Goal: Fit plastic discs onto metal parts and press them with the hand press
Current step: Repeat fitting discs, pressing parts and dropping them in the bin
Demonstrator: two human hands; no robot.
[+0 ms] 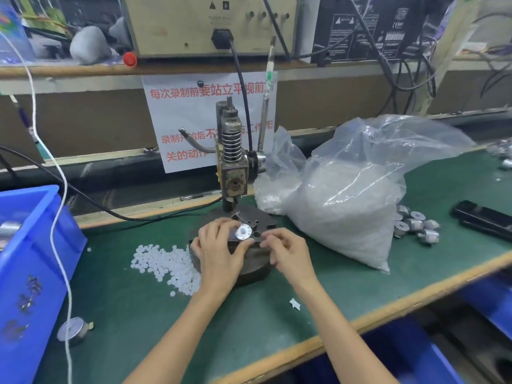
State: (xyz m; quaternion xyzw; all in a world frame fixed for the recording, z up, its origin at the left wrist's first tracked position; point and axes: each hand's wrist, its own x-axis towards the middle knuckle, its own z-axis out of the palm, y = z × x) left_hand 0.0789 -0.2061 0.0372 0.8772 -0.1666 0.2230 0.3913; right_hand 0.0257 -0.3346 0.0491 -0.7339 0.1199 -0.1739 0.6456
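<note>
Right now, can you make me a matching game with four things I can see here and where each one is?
Things
1. blue bin
2. loose white discs
3. clear plastic bag
4. pile of metal parts

Places
A. heaped just left of the base of the hand press
B. right of the bag
C. farthest left of all
D. just right of the press

Pairs: 1-C, 2-A, 3-D, 4-B
</note>
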